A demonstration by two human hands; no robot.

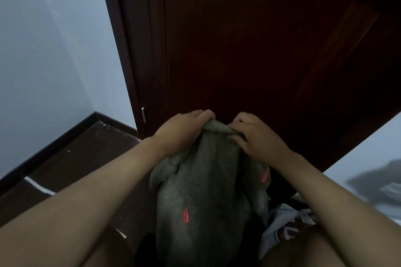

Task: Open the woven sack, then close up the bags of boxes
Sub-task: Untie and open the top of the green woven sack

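A grey-green woven sack [208,191] with small red marks stands upright between my forearms in the lower middle of the head view. Its top is bunched into a twisted neck. My left hand [180,132] grips the left side of that neck with curled fingers. My right hand [253,136] pinches the right side of the neck, thumb and fingers closed on the fabric. What the sack holds is hidden. No boxes show.
A dark red-brown wooden door [260,39] stands right behind the sack, with its frame and a hinge [143,114] to the left. Pale blue walls [47,50] flank it. Dark floor [82,158] lies left. A white printed plastic bag [288,221] lies at the sack's lower right.
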